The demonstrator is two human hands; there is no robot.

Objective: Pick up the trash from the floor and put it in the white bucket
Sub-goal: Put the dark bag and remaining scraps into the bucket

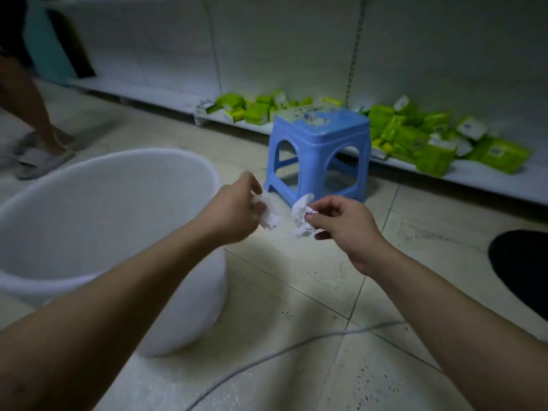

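Note:
Each of my hands holds a crumpled white paper wad above the tiled floor. My left hand [237, 210] pinches one wad [269, 216] just right of the white bucket's rim. My right hand [344, 223] grips the other wad [301, 216] a little farther right. The two wads hang close together without touching. The large white bucket [89, 170] stands on the floor at the left, its opening facing up, with my left forearm crossing over its near rim. What lies in the bucket cannot be made out.
A blue plastic stool [318, 143] stands just beyond my hands. Green packets [415, 134] lie along a low white shelf at the back. Another person's legs and grey slippers [41, 157] are at far left. A pale cable [267, 355] runs across the tiles.

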